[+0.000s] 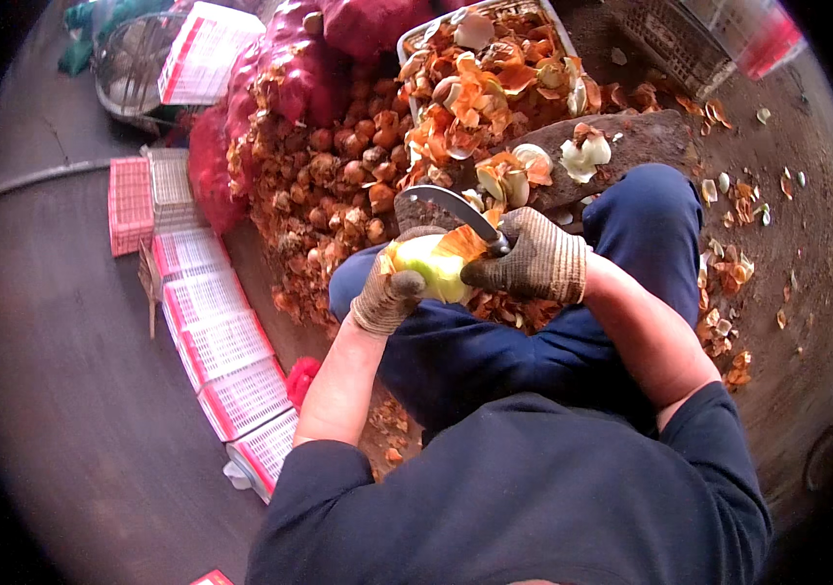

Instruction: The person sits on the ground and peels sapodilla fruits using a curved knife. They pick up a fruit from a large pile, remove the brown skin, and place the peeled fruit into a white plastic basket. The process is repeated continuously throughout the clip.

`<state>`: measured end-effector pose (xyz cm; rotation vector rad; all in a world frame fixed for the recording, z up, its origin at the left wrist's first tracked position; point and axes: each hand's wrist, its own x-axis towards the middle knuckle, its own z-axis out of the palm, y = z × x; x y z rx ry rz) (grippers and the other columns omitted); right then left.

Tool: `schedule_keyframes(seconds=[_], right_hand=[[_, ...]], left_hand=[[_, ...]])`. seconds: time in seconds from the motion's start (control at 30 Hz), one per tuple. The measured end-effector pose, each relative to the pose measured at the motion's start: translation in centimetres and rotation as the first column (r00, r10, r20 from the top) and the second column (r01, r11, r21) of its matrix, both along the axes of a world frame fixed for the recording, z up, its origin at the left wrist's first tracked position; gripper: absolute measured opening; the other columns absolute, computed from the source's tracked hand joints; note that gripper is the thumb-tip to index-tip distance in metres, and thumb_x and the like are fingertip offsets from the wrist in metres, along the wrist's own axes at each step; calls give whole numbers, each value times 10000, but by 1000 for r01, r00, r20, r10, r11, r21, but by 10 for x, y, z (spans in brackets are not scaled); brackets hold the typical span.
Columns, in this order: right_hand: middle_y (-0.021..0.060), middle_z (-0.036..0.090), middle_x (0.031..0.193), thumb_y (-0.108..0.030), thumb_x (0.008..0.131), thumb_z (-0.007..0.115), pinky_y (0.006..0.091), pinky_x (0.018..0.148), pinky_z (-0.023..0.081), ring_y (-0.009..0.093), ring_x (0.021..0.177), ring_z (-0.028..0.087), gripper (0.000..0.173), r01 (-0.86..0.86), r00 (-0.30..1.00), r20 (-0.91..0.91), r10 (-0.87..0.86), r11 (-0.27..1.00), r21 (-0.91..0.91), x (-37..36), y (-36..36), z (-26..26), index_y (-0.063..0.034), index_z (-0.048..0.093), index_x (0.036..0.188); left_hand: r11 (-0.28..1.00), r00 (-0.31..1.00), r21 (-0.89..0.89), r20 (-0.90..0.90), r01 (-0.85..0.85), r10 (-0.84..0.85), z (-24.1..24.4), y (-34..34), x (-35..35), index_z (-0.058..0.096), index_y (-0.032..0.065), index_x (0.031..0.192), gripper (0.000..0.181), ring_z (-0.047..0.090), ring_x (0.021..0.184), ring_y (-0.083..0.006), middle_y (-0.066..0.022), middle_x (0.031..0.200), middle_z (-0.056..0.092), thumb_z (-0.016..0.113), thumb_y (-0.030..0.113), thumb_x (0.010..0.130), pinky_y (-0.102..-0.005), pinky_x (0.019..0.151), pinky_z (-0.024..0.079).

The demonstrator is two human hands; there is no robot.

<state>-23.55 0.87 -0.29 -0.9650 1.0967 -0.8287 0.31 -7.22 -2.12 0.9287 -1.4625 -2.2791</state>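
Between my knees, my gloved left hand grips a partly peeled onion, its pale green-white flesh showing. Some orange skin still clings to the upper right of the onion. My gloved right hand is closed around the dark handle of a knife, whose curved blade points up and left above the onion. The thumb of my right hand rests against the onion's right side, by the loose skin. Both gloves are grey-brown, dirty knit ones.
A heap of unpeeled onions lies ahead to the left, under red mesh sacks. Beyond a stone-like slab stands a white crate heaped with skins. Red and white plastic baskets line the left. Peelings litter the floor at right.
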Motion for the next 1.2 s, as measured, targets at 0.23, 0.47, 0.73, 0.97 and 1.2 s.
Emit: schedule_keyframes(seconds=[0.23, 0.47, 0.73, 0.97, 1.2], right_hand=[[29, 634, 610, -195, 804, 756, 266, 432, 447, 101, 480, 569, 178, -82, 987, 145, 64, 989, 125, 9, 11, 12, -35, 695, 856], [35, 635, 595, -196, 770, 778, 270, 466, 463, 92, 514, 589, 198, 32, 984, 163, -66, 979, 203, -9, 7, -3, -22, 695, 727], [-17, 646, 706, -177, 843, 745, 235, 527, 450, 42, 611, 550, 175, 279, 926, 168, -337, 914, 294, -5, -11, -4, -24, 714, 924], [42, 714, 825, -186, 872, 735, 244, 648, 519, 105, 740, 663, 205, 328, 929, 151, -338, 941, 88, -11, -14, -35, -9, 696, 970], [54, 711, 950, -226, 918, 680, 252, 753, 513, 111, 863, 651, 280, 228, 939, 268, -215, 974, -17, -5, -10, -37, -11, 661, 1097]], left_hand=[[947, 960, 282, -187, -151, 209, -9, 41, 7, 469, 5, 1292, 986, 592, 1131, -209, -107, 1230, 593, 814, 652, 633, -361, 991, 475], [961, 952, 220, -218, -168, 216, -17, 65, 66, 437, 16, 1327, 822, 612, 1105, -241, -130, 1216, 598, 702, 576, 786, -372, 968, 494], [952, 900, 180, -322, -247, 295, -1, 40, 37, 435, 14, 1334, 959, 649, 1038, -276, -152, 1193, 613, 758, 648, 691, -390, 885, 549], [614, 939, -765, 35, -195, 342, 27, 17, 8, 448, -27, 1330, 962, 619, 1092, -232, -133, 1206, 608, 888, 456, 625, -359, 961, 506], [737, 832, -386, -265, -555, 487, 25, 14, -33, 424, -16, 1365, 954, 633, 1066, -293, -175, 1225, 582, 826, 526, 691, -406, 888, 560]])
